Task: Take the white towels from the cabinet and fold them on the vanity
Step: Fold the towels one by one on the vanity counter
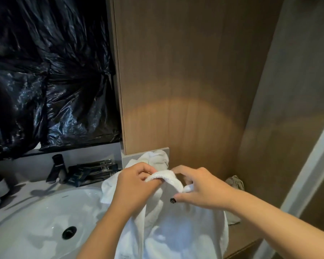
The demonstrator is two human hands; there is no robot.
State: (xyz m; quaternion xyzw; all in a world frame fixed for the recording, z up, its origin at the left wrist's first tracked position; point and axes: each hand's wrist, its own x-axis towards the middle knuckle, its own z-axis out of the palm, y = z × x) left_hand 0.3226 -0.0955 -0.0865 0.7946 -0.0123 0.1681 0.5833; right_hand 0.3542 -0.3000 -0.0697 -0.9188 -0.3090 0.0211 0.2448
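Pretty tight spot. The wood panel (185, 81) walls off the back right behind the white towel (168, 221), which both hands hold up. To the left the sink basin (36, 221) is open, but a black faucet (57, 171) and dark packets (90, 171) crowd the vanity's back edge. On the right there's a crumpled grey cloth (235, 182), I think, on the wooden ledge.

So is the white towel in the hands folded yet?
Not yet. The towel hangs loose and bunched; left hand and right hand grip its top edge.
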